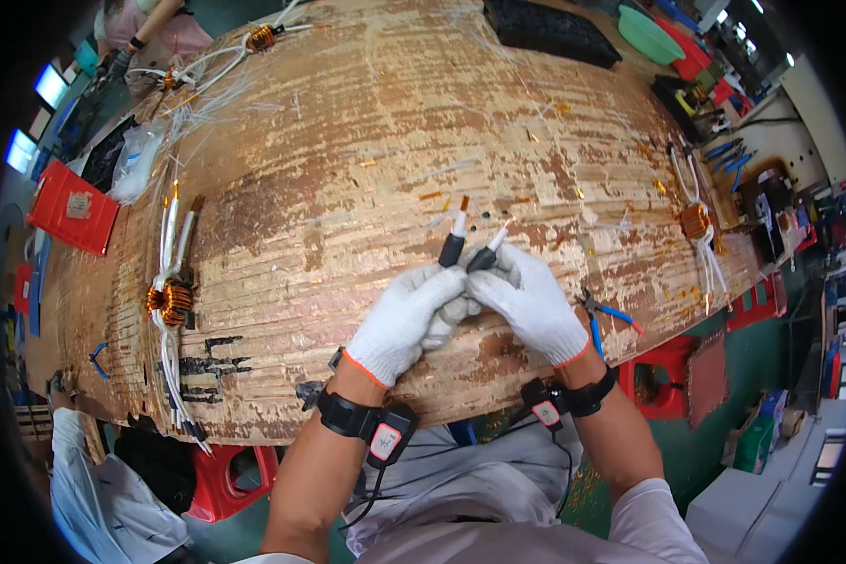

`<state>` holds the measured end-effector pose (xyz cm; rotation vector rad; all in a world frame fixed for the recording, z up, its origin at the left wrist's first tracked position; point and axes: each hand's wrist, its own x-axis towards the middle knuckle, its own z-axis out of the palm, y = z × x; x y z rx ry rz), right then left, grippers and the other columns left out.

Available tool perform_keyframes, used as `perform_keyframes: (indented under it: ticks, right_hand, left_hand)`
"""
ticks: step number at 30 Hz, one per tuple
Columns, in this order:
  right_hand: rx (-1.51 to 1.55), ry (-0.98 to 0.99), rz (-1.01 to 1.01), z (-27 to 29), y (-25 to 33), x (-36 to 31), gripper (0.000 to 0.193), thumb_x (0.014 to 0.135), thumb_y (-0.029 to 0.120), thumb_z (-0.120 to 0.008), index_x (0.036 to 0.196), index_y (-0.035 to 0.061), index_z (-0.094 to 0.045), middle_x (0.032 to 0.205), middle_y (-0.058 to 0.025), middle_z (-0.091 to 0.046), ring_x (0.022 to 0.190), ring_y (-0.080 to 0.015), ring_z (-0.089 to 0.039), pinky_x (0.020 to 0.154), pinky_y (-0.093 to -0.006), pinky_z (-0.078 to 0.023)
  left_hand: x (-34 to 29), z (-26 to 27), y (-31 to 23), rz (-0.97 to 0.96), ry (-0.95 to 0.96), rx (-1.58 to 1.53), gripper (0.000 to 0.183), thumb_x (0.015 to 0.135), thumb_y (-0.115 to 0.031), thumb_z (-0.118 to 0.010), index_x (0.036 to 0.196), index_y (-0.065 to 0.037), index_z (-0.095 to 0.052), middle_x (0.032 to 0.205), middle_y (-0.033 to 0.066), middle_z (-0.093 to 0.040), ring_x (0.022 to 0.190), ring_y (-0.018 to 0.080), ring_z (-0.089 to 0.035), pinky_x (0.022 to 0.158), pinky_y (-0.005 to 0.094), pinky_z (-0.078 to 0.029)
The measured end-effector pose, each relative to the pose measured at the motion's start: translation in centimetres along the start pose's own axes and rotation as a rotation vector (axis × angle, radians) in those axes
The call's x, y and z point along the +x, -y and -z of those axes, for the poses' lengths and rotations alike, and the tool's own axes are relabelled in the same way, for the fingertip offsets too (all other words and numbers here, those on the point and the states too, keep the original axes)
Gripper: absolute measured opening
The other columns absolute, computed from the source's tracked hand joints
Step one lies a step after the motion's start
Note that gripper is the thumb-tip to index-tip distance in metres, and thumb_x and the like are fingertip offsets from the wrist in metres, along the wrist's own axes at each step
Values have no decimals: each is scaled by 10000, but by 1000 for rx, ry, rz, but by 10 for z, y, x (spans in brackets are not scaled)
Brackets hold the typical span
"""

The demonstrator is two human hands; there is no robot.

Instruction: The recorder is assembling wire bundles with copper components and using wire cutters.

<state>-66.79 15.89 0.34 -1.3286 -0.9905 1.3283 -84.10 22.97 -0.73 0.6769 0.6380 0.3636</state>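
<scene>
Both my hands wear white knit gloves with orange cuffs and meet over the near middle of the worn wooden table (348,226). My left hand (399,315) is closed on a wire end (453,246) with a black sleeve, white insulation and a bare copper tip, pointing up and away. A similar black-sleeved wire end (484,256) is pinched in my right hand (534,303), tilted to the right. The two tips stand apart. Where the wires run below the gloves is hidden. Pliers (613,314) with blue and red handles lie just right of my right hand.
Copper-wound ring coils with white leads lie at left (171,303), right (696,223) and far left (260,38). A black tray (550,33) and green basin (650,36) are at the far edge. A red bin (73,207) sits left. Other people work at the left.
</scene>
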Motion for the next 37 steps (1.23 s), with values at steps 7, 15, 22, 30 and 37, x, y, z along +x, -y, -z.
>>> perform_keyframes:
  ticks: [7,15,22,30,37]
  right_hand:
    - [94,-12,13,13,5,-8,332,1070,204,-532,1328,3,-589,1019,-25,-671,853,-77,-592,771,-242,-506]
    - [65,-14,30,15,2,-10,144,1051,134,-564,1134,32,-625,976,-7,-665,849,-77,-602,778,-253,-510]
    - [102,36,-86,14,11,-13,138,1016,152,-639,1090,36,-632,956,-10,-668,821,-68,-594,752,-242,-504]
    - [104,-196,-23,-3,1,-14,145,984,158,-705,998,22,-655,849,-12,-671,743,-65,-589,681,-241,-493]
    - [60,-295,-38,-8,4,-18,153,977,144,-715,1008,4,-662,878,-35,-691,784,-70,-607,687,-253,-502]
  left_hand:
    - [0,-6,-4,13,-25,20,190,991,-177,-612,1009,2,-671,709,-4,-590,501,42,-437,422,208,-286]
    - [-1,-6,-6,-6,36,86,236,996,-200,-615,1001,28,-677,699,-10,-574,486,37,-404,419,214,-267]
    - [-3,-5,-2,17,26,137,169,995,-163,-616,971,1,-644,699,12,-587,474,46,-419,420,208,-298]
    - [-2,-5,0,21,-11,131,181,1011,-179,-616,988,-1,-634,723,27,-608,501,57,-453,435,208,-317]
    - [-1,-6,2,8,9,191,194,1019,-195,-617,1013,-2,-637,732,28,-607,499,53,-439,431,208,-303]
